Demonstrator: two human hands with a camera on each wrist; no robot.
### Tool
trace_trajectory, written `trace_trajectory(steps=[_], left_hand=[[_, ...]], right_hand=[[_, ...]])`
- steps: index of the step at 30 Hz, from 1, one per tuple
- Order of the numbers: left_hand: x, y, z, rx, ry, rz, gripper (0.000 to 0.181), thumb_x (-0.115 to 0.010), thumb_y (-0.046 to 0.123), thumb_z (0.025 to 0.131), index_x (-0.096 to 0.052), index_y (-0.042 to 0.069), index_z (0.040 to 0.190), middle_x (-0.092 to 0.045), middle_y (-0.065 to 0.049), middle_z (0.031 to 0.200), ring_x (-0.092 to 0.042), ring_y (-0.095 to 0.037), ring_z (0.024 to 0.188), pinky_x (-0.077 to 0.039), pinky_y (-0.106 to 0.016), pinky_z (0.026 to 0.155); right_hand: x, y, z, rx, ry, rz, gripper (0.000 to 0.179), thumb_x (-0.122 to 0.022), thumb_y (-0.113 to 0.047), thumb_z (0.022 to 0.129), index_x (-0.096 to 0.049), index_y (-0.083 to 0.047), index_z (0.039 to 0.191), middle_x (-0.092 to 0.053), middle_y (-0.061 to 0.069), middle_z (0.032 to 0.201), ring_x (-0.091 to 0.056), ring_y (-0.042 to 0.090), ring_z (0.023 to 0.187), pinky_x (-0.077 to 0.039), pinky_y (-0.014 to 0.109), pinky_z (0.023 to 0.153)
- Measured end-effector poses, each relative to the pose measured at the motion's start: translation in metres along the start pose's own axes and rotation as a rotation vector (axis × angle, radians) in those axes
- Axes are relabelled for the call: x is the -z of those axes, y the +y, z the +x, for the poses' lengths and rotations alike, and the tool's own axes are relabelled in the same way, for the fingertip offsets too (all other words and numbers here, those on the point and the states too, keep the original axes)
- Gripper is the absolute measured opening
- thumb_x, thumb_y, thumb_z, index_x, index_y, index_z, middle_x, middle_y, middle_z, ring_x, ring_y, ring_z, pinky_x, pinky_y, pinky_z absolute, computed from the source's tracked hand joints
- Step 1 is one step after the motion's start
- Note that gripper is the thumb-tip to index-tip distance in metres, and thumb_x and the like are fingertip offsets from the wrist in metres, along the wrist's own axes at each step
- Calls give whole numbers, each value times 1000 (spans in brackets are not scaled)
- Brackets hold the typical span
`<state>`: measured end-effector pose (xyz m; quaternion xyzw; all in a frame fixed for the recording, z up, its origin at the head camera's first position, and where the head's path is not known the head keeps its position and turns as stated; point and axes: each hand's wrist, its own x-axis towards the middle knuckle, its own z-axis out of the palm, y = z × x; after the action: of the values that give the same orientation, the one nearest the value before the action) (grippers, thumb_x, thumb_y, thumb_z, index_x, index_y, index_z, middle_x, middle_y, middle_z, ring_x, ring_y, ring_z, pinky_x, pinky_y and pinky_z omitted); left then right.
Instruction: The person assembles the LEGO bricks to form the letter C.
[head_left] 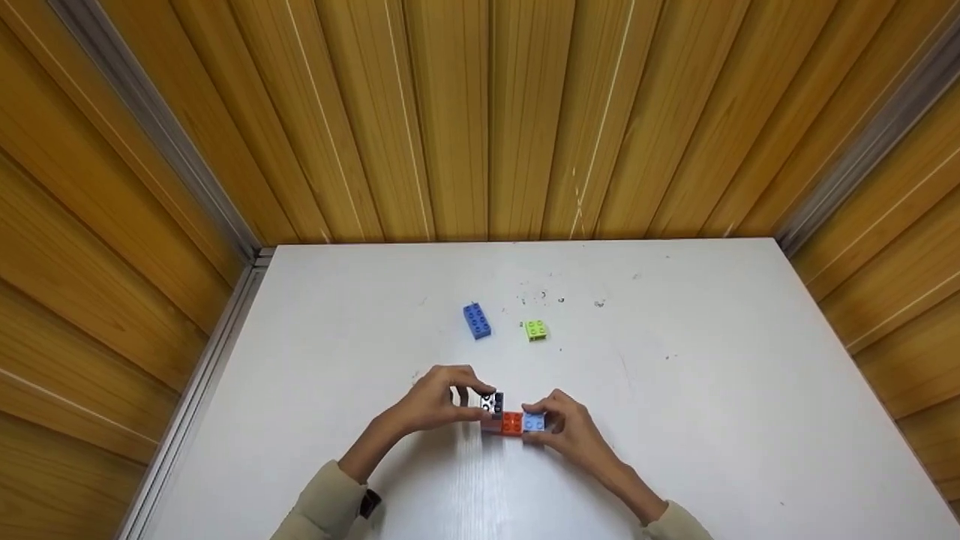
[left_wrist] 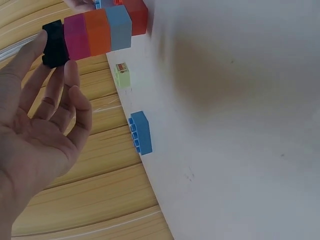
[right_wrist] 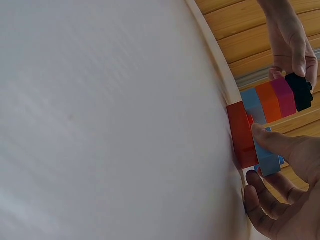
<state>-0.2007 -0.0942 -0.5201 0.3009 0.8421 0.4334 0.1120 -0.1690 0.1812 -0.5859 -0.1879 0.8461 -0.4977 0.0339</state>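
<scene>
A long red toy brick (right_wrist: 241, 135) lies on the white table, carrying a stack at one end and a light blue brick (head_left: 534, 421) at the other. Upward from the red brick, the stack runs light blue (left_wrist: 119, 27), orange (left_wrist: 97, 32), magenta (left_wrist: 76, 36), with a black brick (left_wrist: 55, 44) on top. My left hand (head_left: 441, 397) pinches the black brick between thumb and fingers. With thumb and fingertips, my right hand (head_left: 571, 427) grips the light blue brick at the right end. Red studs show between the two.
Farther back on the table (head_left: 697, 315) lie a long blue brick (head_left: 477, 321) and a small lime green brick (head_left: 536, 330) with a print on one side. Wood-look panels (head_left: 487, 120) wall the table's back and sides.
</scene>
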Motion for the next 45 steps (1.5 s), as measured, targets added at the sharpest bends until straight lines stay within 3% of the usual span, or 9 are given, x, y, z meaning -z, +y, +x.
trace_trajectory(steps=[4,12,21,25,28,32,35,39,45], left_hand=[[-1,6,-4,31,-14,73,33,-85,22,84,-80,18,115,-75,-8,96,-57,0,72,-44,-18,62],[-6,13,-5,41,-21,191,32,-83,23,85,-79,17,117,-75,-4,98,-55,-1,69,-42,-17,60],[-11,17,-5,37,6,238,34,-80,26,89,-76,14,120,-73,-5,100,-62,-5,73,-43,-17,63],[-8,14,-13,49,31,243,34,-80,25,88,-76,13,120,-73,-5,102,-63,-8,76,-45,-18,65],[-6,11,-19,63,46,229,34,-81,24,88,-77,13,119,-74,-3,102,-64,-9,79,-46,-19,67],[-4,9,-21,62,42,216,33,-80,26,88,-76,13,119,-75,-2,106,-65,-8,80,-47,-18,68],[-3,9,-18,82,23,192,34,-80,26,89,-77,13,120,-77,-3,109,-58,-3,69,-43,-17,61],[-2,13,-11,128,-10,162,35,-80,25,89,-77,13,121,-79,-4,109,-50,0,63,-39,-17,57],[-1,17,0,126,-44,179,34,-81,24,89,-77,12,121,-79,-4,110,-68,-5,76,-47,-17,62]], right_hand=[[-2,0,-5,2,-6,1,38,-89,-10,75,-77,-5,111,-61,3,89,-57,13,79,-50,22,67],[0,-1,-8,44,-6,-23,38,-88,-10,76,-76,-4,111,-61,4,89,-56,13,79,-50,22,66],[4,-2,-3,51,-8,-69,38,-89,-8,74,-76,-4,109,-63,3,89,-58,15,76,-52,24,65],[-1,-5,2,32,-55,-95,38,-89,-13,76,-76,-7,111,-63,1,91,-59,15,78,-52,22,67],[0,-8,8,35,-140,-69,38,-88,-16,78,-75,-6,112,-65,5,94,-61,16,83,-54,25,71],[15,-8,22,20,-309,3,37,-82,-17,86,-71,-1,118,-71,17,106,-67,21,92,-57,28,77],[31,-6,39,-38,-405,57,39,-70,-18,97,-65,4,129,-70,24,116,-70,27,95,-59,30,77],[46,-3,71,-96,-369,76,43,-61,-17,103,-56,8,138,-67,28,118,-70,39,92,-61,41,73],[42,-11,119,-44,-271,39,43,-63,-15,101,-56,10,136,-68,31,118,-70,48,97,-61,40,76]])
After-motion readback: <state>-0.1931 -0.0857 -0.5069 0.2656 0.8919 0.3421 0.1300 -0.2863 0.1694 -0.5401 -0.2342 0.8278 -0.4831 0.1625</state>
